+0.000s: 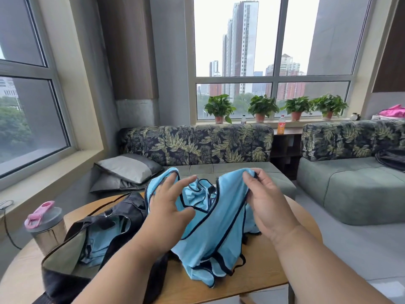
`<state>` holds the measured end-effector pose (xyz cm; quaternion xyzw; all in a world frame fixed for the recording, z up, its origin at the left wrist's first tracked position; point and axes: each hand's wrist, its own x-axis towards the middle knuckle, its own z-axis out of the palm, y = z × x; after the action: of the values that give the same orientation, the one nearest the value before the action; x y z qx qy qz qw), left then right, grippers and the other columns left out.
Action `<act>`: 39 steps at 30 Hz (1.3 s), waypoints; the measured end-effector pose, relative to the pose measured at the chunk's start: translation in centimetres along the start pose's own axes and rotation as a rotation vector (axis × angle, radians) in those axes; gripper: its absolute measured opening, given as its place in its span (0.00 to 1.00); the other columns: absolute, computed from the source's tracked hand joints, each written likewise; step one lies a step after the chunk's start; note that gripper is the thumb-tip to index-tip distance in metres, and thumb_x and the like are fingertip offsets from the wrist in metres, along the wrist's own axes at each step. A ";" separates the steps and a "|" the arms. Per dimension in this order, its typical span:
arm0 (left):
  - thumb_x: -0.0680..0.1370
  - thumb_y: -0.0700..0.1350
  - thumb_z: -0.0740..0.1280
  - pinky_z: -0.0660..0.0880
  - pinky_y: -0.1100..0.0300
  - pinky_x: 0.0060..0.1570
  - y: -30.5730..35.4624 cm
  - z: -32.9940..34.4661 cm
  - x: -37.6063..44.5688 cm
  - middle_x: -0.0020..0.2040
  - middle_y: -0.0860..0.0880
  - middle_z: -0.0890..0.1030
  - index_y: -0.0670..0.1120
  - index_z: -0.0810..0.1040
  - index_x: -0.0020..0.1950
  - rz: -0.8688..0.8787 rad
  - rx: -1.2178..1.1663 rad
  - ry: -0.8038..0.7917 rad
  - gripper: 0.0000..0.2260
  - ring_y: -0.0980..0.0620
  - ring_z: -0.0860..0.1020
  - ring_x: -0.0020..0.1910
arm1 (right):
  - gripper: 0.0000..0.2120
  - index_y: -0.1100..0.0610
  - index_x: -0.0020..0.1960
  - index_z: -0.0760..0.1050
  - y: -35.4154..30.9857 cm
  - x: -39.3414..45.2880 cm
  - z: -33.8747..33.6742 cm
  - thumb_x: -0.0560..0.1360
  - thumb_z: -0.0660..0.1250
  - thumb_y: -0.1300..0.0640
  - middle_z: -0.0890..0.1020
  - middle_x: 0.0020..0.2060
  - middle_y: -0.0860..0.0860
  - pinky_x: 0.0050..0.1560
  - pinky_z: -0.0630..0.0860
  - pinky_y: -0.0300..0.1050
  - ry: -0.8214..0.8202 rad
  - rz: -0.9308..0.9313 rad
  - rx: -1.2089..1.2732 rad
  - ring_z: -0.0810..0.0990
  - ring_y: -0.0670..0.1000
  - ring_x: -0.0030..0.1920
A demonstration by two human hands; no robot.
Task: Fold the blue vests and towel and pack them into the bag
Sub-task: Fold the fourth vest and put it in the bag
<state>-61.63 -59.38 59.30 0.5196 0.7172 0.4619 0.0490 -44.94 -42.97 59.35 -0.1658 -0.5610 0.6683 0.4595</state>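
— Blue vest [210, 227]: where is it?
— Bunched on the wooden tabletop [263, 273], right of the open bag [92, 244]. I see my right hand [266, 202] pinching its raised shoulder strap; my left hand [169, 205] hovers over it, fingers spread, loose, gripping nothing.

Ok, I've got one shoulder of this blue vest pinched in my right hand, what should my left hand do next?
Probably pinch the other shoulder strap with your left hand, which hovers open beside it. Your right hand holds one shoulder while the blue vest hangs crumpled over the table; lifting both would spread it for folding.
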 end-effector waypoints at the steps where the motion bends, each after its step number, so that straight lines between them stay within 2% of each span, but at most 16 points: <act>1: 0.74 0.41 0.69 0.70 0.55 0.72 0.0 -0.9 0.5 0.79 0.65 0.52 0.80 0.68 0.67 0.012 -0.019 0.010 0.36 0.52 0.64 0.80 | 0.08 0.50 0.48 0.81 -0.7 0.7 0.0 0.84 0.66 0.54 0.82 0.46 0.52 0.56 0.75 0.50 0.022 -0.017 0.004 0.79 0.51 0.49; 3: 0.75 0.35 0.68 0.74 0.70 0.55 0.3 -2.8 1.6 0.84 0.59 0.51 0.74 0.67 0.73 0.036 0.080 0.031 0.39 0.54 0.78 0.65 | 0.08 0.49 0.48 0.80 -2.4 2.2 0.0 0.85 0.65 0.53 0.82 0.47 0.52 0.56 0.74 0.53 0.065 -0.068 -0.012 0.79 0.52 0.50; 4: 0.76 0.35 0.68 0.72 0.69 0.59 0.4 -3.8 2.2 0.85 0.55 0.50 0.71 0.64 0.76 0.033 0.176 0.035 0.39 0.54 0.76 0.66 | 0.08 0.48 0.49 0.80 -3.4 3.0 0.0 0.85 0.65 0.52 0.82 0.47 0.52 0.55 0.74 0.54 0.084 -0.106 -0.023 0.79 0.52 0.49; 6: 0.76 0.40 0.68 0.59 0.52 0.78 0.4 -5.7 3.5 0.86 0.50 0.49 0.68 0.57 0.81 -0.032 0.459 0.029 0.40 0.47 0.60 0.81 | 0.06 0.49 0.51 0.80 -5.3 4.4 0.0 0.85 0.66 0.51 0.84 0.48 0.52 0.54 0.76 0.55 0.135 -0.162 -0.027 0.81 0.53 0.49; 7: 0.76 0.44 0.68 0.50 0.43 0.81 0.2 -6.5 4.1 0.86 0.49 0.51 0.68 0.54 0.82 -0.079 0.631 0.009 0.40 0.45 0.54 0.83 | 0.06 0.49 0.52 0.81 -6.2 5.0 -0.1 0.84 0.66 0.51 0.84 0.48 0.53 0.53 0.78 0.55 0.155 -0.180 -0.018 0.82 0.53 0.49; 9: 0.75 0.51 0.68 0.44 0.37 0.80 -0.5 -8.1 5.1 0.83 0.50 0.59 0.67 0.55 0.82 -0.174 0.921 -0.070 0.38 0.40 0.55 0.82 | 0.05 0.48 0.53 0.82 -7.7 5.7 0.1 0.84 0.67 0.51 0.85 0.49 0.53 0.55 0.80 0.58 0.162 -0.194 0.016 0.83 0.55 0.50; 11: 0.74 0.52 0.66 0.46 0.36 0.79 -0.8 -9.1 5.4 0.74 0.53 0.72 0.65 0.63 0.78 -0.199 1.098 -0.129 0.32 0.40 0.63 0.77 | 0.07 0.44 0.51 0.83 -8.6 5.9 0.4 0.84 0.67 0.51 0.85 0.50 0.53 0.57 0.80 0.60 0.139 -0.187 0.047 0.83 0.56 0.51; 15: 0.76 0.48 0.64 0.58 0.48 0.68 -1.6 -10.5 5.4 0.55 0.56 0.83 0.60 0.76 0.65 -0.196 1.170 0.013 0.18 0.47 0.75 0.63 | 0.15 0.41 0.44 0.85 -8.8 5.5 0.8 0.85 0.65 0.54 0.83 0.49 0.55 0.56 0.79 0.59 0.080 -0.162 0.131 0.82 0.57 0.51; 20: 0.76 0.55 0.67 0.66 0.53 0.52 -2.8 -11.5 4.6 0.50 0.56 0.84 0.57 0.78 0.52 -0.229 1.144 0.060 0.07 0.50 0.81 0.55 | 0.15 0.43 0.46 0.85 -8.5 5.4 -0.7 0.85 0.64 0.54 0.84 0.48 0.52 0.55 0.79 0.57 0.146 -0.140 0.116 0.82 0.55 0.50; 24: 0.75 0.62 0.68 0.63 0.54 0.49 -2.9 -12.2 4.4 0.39 0.57 0.79 0.57 0.74 0.40 -0.186 1.202 0.002 0.11 0.52 0.78 0.46 | 0.18 0.40 0.43 0.86 -8.2 5.9 -1.5 0.85 0.63 0.54 0.83 0.49 0.54 0.57 0.76 0.57 0.221 -0.104 0.135 0.81 0.56 0.51; 26: 0.76 0.63 0.68 0.63 0.53 0.51 -2.9 -11.9 4.2 0.39 0.57 0.80 0.58 0.73 0.39 -0.183 1.139 -0.024 0.12 0.52 0.79 0.49 | 0.10 0.44 0.56 0.85 -7.6 6.2 -1.5 0.83 0.65 0.53 0.84 0.53 0.55 0.60 0.77 0.58 0.216 -0.069 0.134 0.83 0.58 0.54; 28: 0.76 0.62 0.70 0.68 0.54 0.54 -2.7 -11.2 3.9 0.41 0.58 0.82 0.60 0.76 0.40 -0.157 0.981 -0.007 0.09 0.53 0.80 0.50 | 0.13 0.52 0.65 0.80 -6.8 6.1 -1.4 0.83 0.65 0.53 0.85 0.55 0.55 0.60 0.79 0.58 0.211 -0.034 0.128 0.84 0.57 0.56; 31: 0.74 0.56 0.75 0.76 0.56 0.50 -2.3 -9.8 3.5 0.41 0.59 0.83 0.60 0.81 0.42 -0.098 0.622 0.012 0.05 0.56 0.80 0.45 | 0.11 0.57 0.59 0.81 -5.6 5.5 -0.8 0.86 0.61 0.56 0.85 0.50 0.56 0.56 0.77 0.54 0.161 0.010 0.080 0.84 0.56 0.51; 34: 0.74 0.50 0.76 0.78 0.58 0.47 -1.8 -8.6 3.3 0.46 0.60 0.83 0.60 0.80 0.48 -0.032 0.453 0.023 0.07 0.59 0.80 0.42 | 0.11 0.57 0.57 0.82 -4.4 4.8 -0.1 0.86 0.61 0.57 0.86 0.48 0.54 0.59 0.77 0.54 0.141 0.040 0.049 0.84 0.56 0.53; 37: 0.75 0.40 0.73 0.70 0.63 0.30 -1.1 -7.6 3.6 0.44 0.54 0.76 0.59 0.76 0.54 -0.038 0.176 0.025 0.16 0.58 0.70 0.27 | 0.11 0.56 0.53 0.82 -3.8 4.4 0.2 0.85 0.61 0.58 0.85 0.44 0.54 0.56 0.76 0.54 0.115 0.057 0.052 0.83 0.56 0.50; 39: 0.72 0.35 0.69 0.64 0.59 0.27 -0.2 -7.3 3.7 0.39 0.50 0.71 0.57 0.73 0.51 -0.072 -0.142 0.006 0.18 0.54 0.64 0.27 | 0.12 0.55 0.47 0.82 -3.8 4.0 0.5 0.83 0.61 0.61 0.83 0.43 0.58 0.52 0.73 0.54 0.078 0.056 0.010 0.80 0.57 0.48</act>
<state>-67.52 -60.89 64.81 0.4873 0.7011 0.5108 0.1002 -45.78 -40.28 64.08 -0.2048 -0.5345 0.6767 0.4630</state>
